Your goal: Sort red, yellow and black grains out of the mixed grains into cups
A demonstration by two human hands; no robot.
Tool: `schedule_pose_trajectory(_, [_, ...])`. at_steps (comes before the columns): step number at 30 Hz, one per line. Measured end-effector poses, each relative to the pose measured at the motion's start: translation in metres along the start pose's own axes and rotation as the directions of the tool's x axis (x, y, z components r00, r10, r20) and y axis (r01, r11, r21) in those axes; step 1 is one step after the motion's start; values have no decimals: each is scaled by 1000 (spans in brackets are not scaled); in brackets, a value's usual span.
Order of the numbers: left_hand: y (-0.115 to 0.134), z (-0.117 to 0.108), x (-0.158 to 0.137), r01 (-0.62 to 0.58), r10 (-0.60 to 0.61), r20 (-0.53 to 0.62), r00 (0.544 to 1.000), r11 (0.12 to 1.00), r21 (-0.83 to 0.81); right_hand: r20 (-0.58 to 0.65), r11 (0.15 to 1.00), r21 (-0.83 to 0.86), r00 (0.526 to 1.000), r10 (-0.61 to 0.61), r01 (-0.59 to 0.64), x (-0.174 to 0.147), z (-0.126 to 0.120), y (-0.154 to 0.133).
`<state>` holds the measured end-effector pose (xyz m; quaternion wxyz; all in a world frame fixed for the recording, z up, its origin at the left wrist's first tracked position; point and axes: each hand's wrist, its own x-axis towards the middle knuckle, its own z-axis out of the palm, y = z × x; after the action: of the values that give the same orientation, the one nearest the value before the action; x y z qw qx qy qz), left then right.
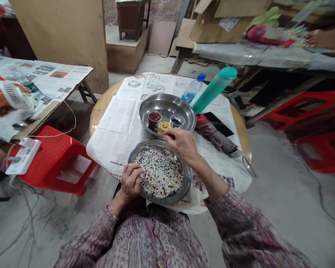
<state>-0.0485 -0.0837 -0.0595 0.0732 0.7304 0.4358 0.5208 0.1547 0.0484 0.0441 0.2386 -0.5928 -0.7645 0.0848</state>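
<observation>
A round metal plate (pixel 187 186) close to my body carries a spread of white grains mixed with red, yellow and black ones (pixel 159 171). My left hand (pixel 131 180) lies over its left rim, fingers curled together at the edge of the grains; whatever they pinch is too small to see. Beyond the plate stands a metal basin (pixel 167 100) with three small clear cups: one of dark red beans (pixel 154 118), one of yellow kernels (pixel 164 125) and one of black beans (pixel 176 121). Just above the yellow cup hovers my right hand (pixel 182 144), fingertips closed, their contents hidden.
Newspaper (pixel 114 130) covers the round table. Behind the basin are a blue-capped bottle (pixel 193 89) and a green tube (pixel 215 89); a dark phone (pixel 219 124) and a cloth (pixel 212 136) lie at right. A red stool (pixel 53 160) holds a power strip (pixel 24 156).
</observation>
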Motion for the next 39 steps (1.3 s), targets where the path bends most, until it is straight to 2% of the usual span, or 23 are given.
schedule_pose_trajectory(3, [0,0,-1,5,-5,-2,1000,1000,-13,-15,993,-108,999,50,-52,31,2,7])
schedule_pose_trajectory(7, [-1,0,-2,-1,1,-11,1000,1000,-26,62,965,-257,996,70,-52,58,10,17])
schedule_pose_trajectory(11, [0,0,0,-6,6,-10,1000,1000,-27,149,937,-348,985,83,-26,72,17,21])
schedule_pose_trajectory(15, [1,-1,1,-11,11,-9,1000,1000,-8,184,919,-393,977,108,-27,80,20,21])
schedule_pose_trajectory(21, [1,-1,0,1,-1,-5,1000,1000,14,168,905,-426,984,57,21,83,25,23])
schedule_pose_trajectory(29, [0,0,-1,-6,6,-12,1000,1000,-20,169,901,-433,983,73,7,79,24,18])
schedule_pose_trajectory(39, [-1,0,-2,-2,2,-10,1000,1000,-4,33,965,-259,999,34,-24,50,14,28])
